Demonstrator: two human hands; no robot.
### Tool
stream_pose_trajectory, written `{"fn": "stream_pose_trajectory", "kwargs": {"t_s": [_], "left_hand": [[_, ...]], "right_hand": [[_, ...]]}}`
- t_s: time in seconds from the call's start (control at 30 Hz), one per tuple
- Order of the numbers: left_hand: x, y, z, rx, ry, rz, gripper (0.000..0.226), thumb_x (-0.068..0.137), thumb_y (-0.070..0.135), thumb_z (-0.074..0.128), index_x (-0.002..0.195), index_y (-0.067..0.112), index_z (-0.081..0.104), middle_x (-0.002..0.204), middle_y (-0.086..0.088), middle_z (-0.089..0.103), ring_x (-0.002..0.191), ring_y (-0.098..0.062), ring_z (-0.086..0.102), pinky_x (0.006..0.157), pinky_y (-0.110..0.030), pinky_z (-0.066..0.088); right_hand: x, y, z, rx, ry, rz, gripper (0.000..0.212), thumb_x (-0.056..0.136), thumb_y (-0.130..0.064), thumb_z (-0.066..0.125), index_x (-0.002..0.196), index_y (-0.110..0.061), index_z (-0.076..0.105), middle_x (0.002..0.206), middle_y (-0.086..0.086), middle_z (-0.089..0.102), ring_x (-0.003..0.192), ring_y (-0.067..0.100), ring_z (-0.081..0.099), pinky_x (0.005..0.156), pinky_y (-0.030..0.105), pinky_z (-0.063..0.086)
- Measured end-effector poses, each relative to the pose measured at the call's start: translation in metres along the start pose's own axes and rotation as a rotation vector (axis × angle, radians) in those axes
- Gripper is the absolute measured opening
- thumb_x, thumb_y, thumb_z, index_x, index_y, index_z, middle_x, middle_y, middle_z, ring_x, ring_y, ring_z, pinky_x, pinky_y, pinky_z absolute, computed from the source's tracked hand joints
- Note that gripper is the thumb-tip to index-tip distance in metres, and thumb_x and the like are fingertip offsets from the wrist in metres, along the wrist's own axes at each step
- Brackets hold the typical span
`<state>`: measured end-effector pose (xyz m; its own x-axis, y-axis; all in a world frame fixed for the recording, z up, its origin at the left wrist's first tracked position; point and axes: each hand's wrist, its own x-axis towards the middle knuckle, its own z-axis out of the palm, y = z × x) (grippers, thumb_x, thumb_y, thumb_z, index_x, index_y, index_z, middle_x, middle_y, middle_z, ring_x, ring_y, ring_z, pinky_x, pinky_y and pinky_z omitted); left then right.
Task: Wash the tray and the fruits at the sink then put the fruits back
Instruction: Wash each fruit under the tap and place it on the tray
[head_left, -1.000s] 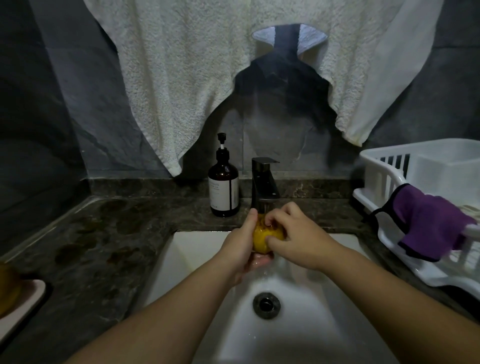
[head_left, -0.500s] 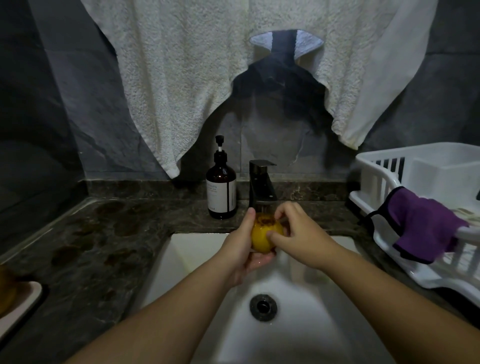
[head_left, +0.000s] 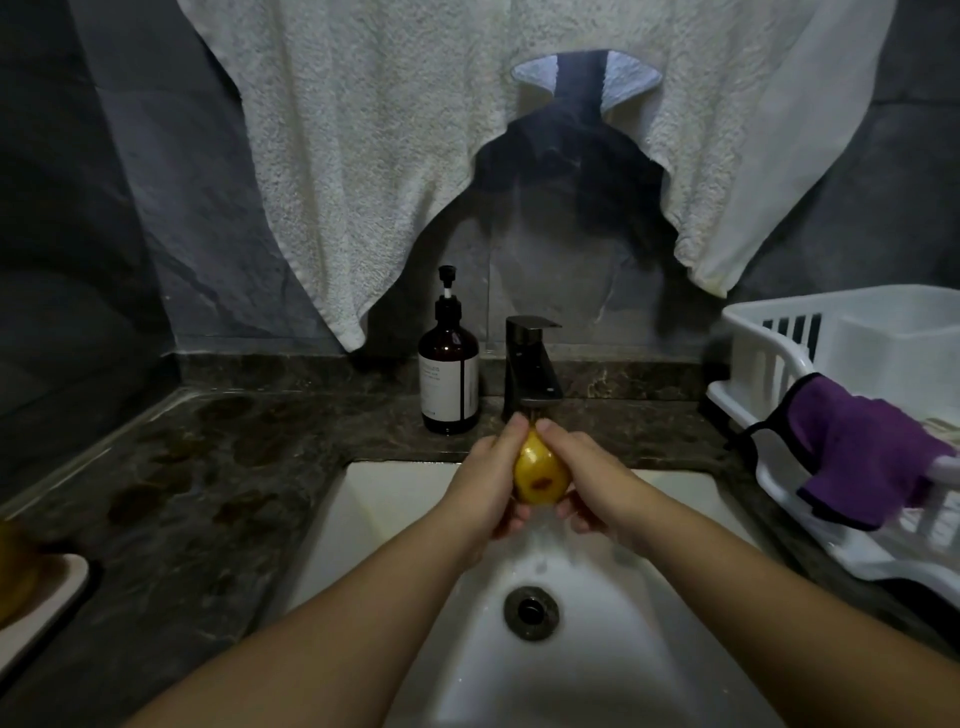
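A yellow pear-shaped fruit (head_left: 538, 475) with a brown spot sits between my two hands, just under the spout of the black faucet (head_left: 531, 366) and above the white sink (head_left: 639, 654). My left hand (head_left: 485, 480) holds its left side and my right hand (head_left: 592, 486) holds its right side, the fingers of both curled around it. At the far left edge the pale tray (head_left: 49, 597) lies on the dark countertop with another yellow fruit (head_left: 15, 577) on it, mostly cut off by the frame.
A brown soap pump bottle (head_left: 449, 374) stands left of the faucet. A white dish rack (head_left: 841, 415) with a purple cloth (head_left: 867, 452) over its rim fills the right counter. A white towel (head_left: 389, 156) hangs above. The drain (head_left: 531, 612) is below my hands.
My right hand moved from the fruit's top to its right side, and the fruit turned so its brown spot faces me.
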<state>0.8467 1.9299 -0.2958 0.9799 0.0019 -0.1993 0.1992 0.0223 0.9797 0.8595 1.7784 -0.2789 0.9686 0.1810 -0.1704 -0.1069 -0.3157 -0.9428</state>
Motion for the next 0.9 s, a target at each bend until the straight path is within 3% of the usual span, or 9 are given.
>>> {"fn": "stream_pose_trajectory", "kwargs": {"t_s": [0.1,0.23,0.33,0.4,0.5,0.53,0.7,0.8,0.9], "left_hand": [[0.0,-0.001,0.0,0.141,0.035,0.0,0.066,0.08,0.093,0.045,0.117,0.04,0.054,0.105,-0.004,0.069,0.081,-0.018,0.068,0.061,-0.028,0.054],[-0.002,-0.002,0.004,0.054,-0.076,-0.143,0.083,0.083,0.094,0.036,0.131,0.029,0.054,0.101,-0.015,0.076,0.087,-0.03,0.072,0.07,-0.035,0.056],[0.002,-0.004,0.008,0.063,-0.025,-0.024,0.069,0.092,0.085,0.036,0.137,0.034,0.045,0.11,-0.014,0.072,0.076,-0.023,0.073,0.065,-0.034,0.056],[0.002,-0.004,0.01,0.084,-0.012,0.016,0.064,0.093,0.084,0.034,0.133,0.034,0.046,0.102,-0.014,0.073,0.068,-0.022,0.07,0.061,-0.032,0.053],[-0.004,0.003,0.01,-0.054,-0.088,-0.155,0.079,0.089,0.087,0.037,0.12,0.019,0.064,0.071,-0.009,0.07,0.056,-0.015,0.063,0.05,-0.024,0.047],[-0.004,0.004,0.009,-0.058,-0.102,-0.176,0.081,0.09,0.087,0.038,0.117,0.016,0.066,0.069,-0.009,0.069,0.055,-0.014,0.062,0.049,-0.023,0.047],[0.004,0.0,0.012,0.072,-0.008,-0.03,0.069,0.095,0.076,0.044,0.129,0.018,0.058,0.111,-0.016,0.072,0.092,-0.031,0.075,0.087,-0.048,0.063],[-0.002,0.004,0.008,-0.028,-0.071,-0.116,0.073,0.093,0.081,0.04,0.115,0.016,0.067,0.077,-0.008,0.071,0.063,-0.017,0.068,0.057,-0.028,0.053],[0.001,0.002,0.008,0.02,-0.011,-0.047,0.063,0.094,0.079,0.043,0.115,0.022,0.06,0.088,-0.008,0.071,0.065,-0.018,0.068,0.057,-0.028,0.051]], "right_hand": [[-0.001,-0.001,0.004,0.097,-0.054,0.116,0.072,0.081,-0.086,0.051,0.119,-0.026,0.058,0.079,0.009,0.068,0.057,0.017,0.062,0.05,0.027,0.046],[-0.002,-0.001,0.012,0.187,-0.007,0.017,0.047,0.094,-0.065,0.055,0.124,-0.029,0.053,0.113,0.019,0.066,0.078,0.033,0.075,0.067,0.041,0.061],[-0.004,-0.004,0.012,0.027,-0.002,0.041,0.057,0.093,-0.077,0.04,0.119,-0.028,0.057,0.094,0.01,0.068,0.058,0.015,0.068,0.051,0.025,0.048],[-0.005,-0.007,0.013,-0.011,0.032,0.025,0.057,0.096,-0.074,0.036,0.112,-0.025,0.061,0.089,0.01,0.068,0.059,0.015,0.066,0.049,0.024,0.049],[0.001,0.0,0.016,-0.158,0.178,-0.197,0.042,0.101,-0.059,0.042,0.116,-0.024,0.057,0.109,0.009,0.063,0.092,0.022,0.066,0.077,0.041,0.058],[0.002,0.002,0.015,-0.18,0.186,-0.226,0.038,0.101,-0.058,0.043,0.116,-0.026,0.057,0.11,0.008,0.062,0.093,0.02,0.065,0.076,0.04,0.056],[0.002,-0.001,0.021,0.009,0.084,-0.011,0.047,0.098,-0.07,0.036,0.11,-0.03,0.058,0.091,0.007,0.07,0.073,0.019,0.07,0.049,0.022,0.046],[0.006,0.004,0.019,-0.215,0.206,-0.319,0.035,0.098,-0.066,0.04,0.104,-0.036,0.057,0.102,0.0,0.063,0.09,0.013,0.064,0.066,0.031,0.05],[0.002,0.002,0.017,-0.094,0.088,-0.203,0.039,0.098,-0.068,0.04,0.112,-0.035,0.057,0.095,0.001,0.067,0.078,0.016,0.07,0.058,0.026,0.05]]}}
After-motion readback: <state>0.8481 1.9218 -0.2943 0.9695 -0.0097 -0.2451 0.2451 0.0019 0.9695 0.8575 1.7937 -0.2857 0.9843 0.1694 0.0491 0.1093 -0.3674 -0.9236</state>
